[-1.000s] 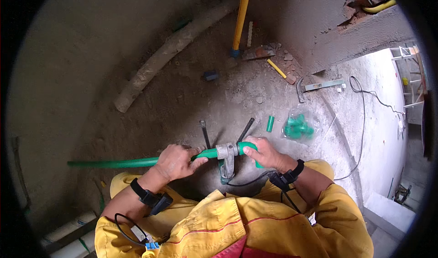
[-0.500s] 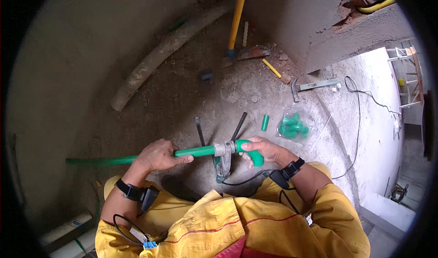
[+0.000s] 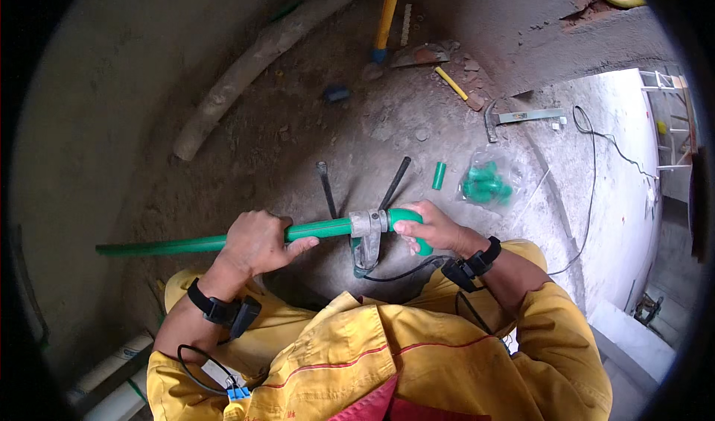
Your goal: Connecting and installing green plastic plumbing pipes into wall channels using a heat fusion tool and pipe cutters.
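My left hand (image 3: 257,241) is closed around a long green plastic pipe (image 3: 179,247), a little left of its end. That end meets the grey metal socket of a pipe welding tool (image 3: 366,224), which stands on splayed legs with a black cable running from it. On the socket's other side sits a green elbow fitting (image 3: 406,216), and my right hand (image 3: 438,229) grips it with the thumb across its front. Pipe, socket and elbow lie in one line. How deep the pipe and elbow sit on the socket cannot be made out.
Beyond my right hand lie a short green pipe piece (image 3: 439,175) and a clear bag of green fittings (image 3: 487,183). Farther off are a hammer (image 3: 521,116), a yellow-handled tool (image 3: 451,83) and a shovel (image 3: 387,19). A thick grey pipe (image 3: 246,78) runs along the left wall.
My view has shifted slightly, so the floor items appear moved. Both hands keep hold of the pipe and the elbow at the welding tool; my left thumb sticks out farther from the pipe.
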Demonstrator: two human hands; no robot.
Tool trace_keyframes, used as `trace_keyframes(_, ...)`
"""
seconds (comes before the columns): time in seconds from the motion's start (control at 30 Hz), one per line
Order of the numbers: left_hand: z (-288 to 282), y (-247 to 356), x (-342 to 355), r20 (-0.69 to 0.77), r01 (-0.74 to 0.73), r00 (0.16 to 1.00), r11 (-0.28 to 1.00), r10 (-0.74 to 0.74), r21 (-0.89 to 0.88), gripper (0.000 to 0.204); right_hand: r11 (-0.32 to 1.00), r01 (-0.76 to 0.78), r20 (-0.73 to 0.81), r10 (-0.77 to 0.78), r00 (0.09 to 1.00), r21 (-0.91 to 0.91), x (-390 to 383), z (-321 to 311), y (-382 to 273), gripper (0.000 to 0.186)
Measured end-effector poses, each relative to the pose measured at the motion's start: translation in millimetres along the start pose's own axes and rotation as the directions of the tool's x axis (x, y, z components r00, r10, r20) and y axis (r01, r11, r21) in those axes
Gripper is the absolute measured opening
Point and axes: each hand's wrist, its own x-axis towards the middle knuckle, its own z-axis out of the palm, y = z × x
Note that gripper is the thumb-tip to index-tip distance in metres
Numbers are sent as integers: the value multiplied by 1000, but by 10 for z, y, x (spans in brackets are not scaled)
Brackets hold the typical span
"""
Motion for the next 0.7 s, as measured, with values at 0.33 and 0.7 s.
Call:
trace_keyframes(0.33, 61, -49, 35, -20, -26, 999, 998, 25, -55, 67, 973, 106, -41, -116, 992, -204, 49, -6, 82, 30)
trace_keyframes(0.7, 61, -73, 54, -1, -34, 999, 997, 34, -68, 67, 793, 250, 6, -297, 955, -556, 69, -68, -2, 32)
